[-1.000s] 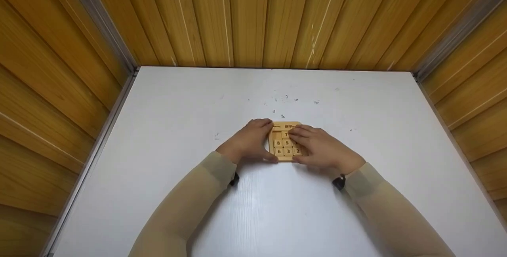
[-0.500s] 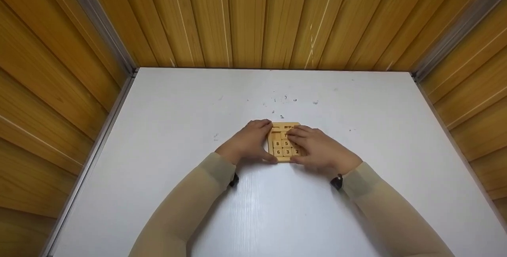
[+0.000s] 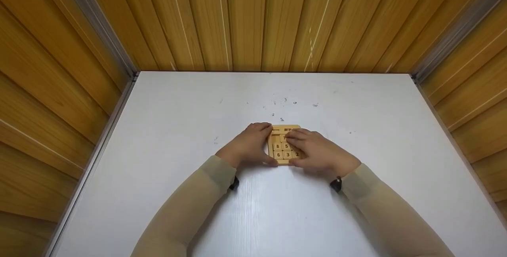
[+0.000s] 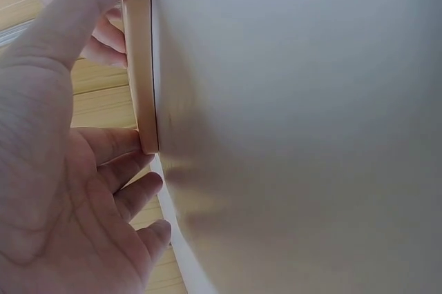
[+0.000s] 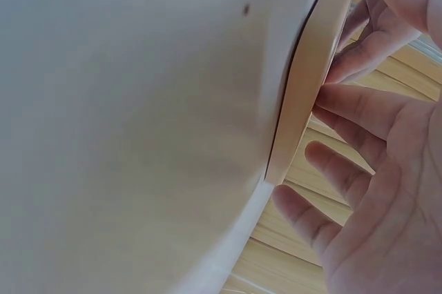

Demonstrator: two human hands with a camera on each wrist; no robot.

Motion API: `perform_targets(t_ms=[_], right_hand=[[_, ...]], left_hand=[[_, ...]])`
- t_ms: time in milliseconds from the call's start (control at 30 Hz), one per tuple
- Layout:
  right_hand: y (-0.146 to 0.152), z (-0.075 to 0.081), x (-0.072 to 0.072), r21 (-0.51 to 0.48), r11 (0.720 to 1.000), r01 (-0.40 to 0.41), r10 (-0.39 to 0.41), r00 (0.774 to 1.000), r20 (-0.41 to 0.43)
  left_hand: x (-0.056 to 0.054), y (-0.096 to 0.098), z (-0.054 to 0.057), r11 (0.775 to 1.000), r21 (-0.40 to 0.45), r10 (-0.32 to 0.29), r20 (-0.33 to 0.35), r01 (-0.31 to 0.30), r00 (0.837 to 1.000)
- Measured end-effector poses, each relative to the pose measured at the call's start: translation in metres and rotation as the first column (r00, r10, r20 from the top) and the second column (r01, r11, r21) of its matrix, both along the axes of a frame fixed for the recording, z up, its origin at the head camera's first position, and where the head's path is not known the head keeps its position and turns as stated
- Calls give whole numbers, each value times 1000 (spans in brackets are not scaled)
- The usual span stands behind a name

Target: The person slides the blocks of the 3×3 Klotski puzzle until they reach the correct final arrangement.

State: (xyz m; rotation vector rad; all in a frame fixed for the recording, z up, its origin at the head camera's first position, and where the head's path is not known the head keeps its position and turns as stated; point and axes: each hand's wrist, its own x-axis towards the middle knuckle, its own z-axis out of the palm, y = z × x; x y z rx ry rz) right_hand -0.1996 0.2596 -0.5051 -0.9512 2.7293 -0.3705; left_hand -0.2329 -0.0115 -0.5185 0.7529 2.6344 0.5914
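A small wooden number slide puzzle (image 3: 282, 162) lies on the white table, its numbered tiles showing 8, 5, 6, 3 and 2. Its upper-left slot is bare, and the tiles at upper right are covered. My left hand (image 3: 249, 144) grips the left side, thumb at the lower edge and fingers at the top corner. My right hand (image 3: 319, 150) lies over the right side. Its fingertips rest on the top-row tile marked 7, and its thumb is by the lower edge. Both wrist views show the pale wooden edge (image 4: 141, 66) of the puzzle between the hands.
The white table (image 3: 178, 110) has small dark marks (image 3: 282, 119) beyond the puzzle. Yellow wood-plank walls (image 3: 245, 19) with grey metal corner posts enclose it at the back and both sides.
The right fingertips have slid slightly left over the top-row tile and cover more of it. The left hand keeps its hold. The head view has shifted a little.
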Motion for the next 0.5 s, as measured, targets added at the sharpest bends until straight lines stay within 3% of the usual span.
perform_targets(t_ms=[500], right_hand=[[-7, 2, 1, 22, 1000, 20, -21, 999, 44]], left_hand=[[-1, 0, -3, 1000, 1, -2, -8, 2, 1000]])
